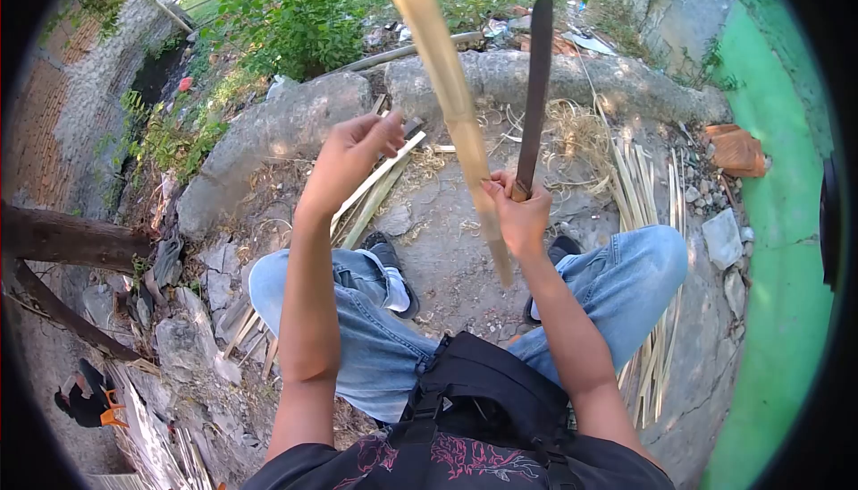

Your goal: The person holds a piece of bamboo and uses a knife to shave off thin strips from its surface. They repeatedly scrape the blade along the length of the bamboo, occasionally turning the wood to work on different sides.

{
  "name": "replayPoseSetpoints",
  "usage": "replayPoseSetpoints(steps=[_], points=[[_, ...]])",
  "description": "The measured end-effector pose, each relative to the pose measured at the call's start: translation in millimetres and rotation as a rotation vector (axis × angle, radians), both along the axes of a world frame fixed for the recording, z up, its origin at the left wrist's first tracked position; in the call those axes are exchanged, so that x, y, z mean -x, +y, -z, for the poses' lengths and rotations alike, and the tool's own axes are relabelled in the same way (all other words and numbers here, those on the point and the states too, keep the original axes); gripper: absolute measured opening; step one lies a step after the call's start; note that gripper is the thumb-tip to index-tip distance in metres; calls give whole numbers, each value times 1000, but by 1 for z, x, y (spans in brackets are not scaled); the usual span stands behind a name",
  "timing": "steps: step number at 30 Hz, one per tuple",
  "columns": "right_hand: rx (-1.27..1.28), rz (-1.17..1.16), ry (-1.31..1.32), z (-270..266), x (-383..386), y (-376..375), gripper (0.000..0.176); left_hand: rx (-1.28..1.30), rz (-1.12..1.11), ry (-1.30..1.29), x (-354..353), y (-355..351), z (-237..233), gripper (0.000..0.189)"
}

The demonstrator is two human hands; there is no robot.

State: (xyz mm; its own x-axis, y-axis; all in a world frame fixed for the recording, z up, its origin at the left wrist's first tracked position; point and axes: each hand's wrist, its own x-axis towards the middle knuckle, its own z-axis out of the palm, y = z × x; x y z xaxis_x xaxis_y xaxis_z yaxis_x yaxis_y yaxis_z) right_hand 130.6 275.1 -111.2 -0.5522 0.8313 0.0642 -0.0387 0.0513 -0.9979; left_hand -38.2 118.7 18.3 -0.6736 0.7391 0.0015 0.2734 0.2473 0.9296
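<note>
My right hand [521,213] is closed round the handle of a machete [539,79], whose dark blade points up and away from me. The thumb and fingertips of the same hand also pinch a long, pale bamboo strip [460,114]. This strip rises past the top edge of the view, and its narrow lower end hangs between my knees. To the left of the strip, my left hand [362,152] is raised with loosely curled fingers. Nothing shows in it, and it is apart from the strip.
Split bamboo strips [380,186] lie beyond my left foot, with more strips [657,347] along my right side. Curly shavings [576,137] litter the ground before a low stone kerb [313,119]. A green wall [778,249] stands at right; a dark log [76,238] juts in from the left.
</note>
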Motion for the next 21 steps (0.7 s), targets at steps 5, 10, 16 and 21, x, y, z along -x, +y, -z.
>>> replayPoseSetpoints(steps=[5, 10, 16, 21], points=[[143, 248, 304, -18, -9, 33, 33, 460, 574, -54, -66, 24, 54, 53], [243, 461, 390, -12, -20, 64, 35, 614, 829, -28, -130, 26, 98, 71], [331, 589, 295, 7, -33, 81, 35, 480, 531, -192, -142, 24, 124, 87], [421, 483, 276, 24, -35, 72, 31, -52, -3, -605, -152, 35, 132, 86]])
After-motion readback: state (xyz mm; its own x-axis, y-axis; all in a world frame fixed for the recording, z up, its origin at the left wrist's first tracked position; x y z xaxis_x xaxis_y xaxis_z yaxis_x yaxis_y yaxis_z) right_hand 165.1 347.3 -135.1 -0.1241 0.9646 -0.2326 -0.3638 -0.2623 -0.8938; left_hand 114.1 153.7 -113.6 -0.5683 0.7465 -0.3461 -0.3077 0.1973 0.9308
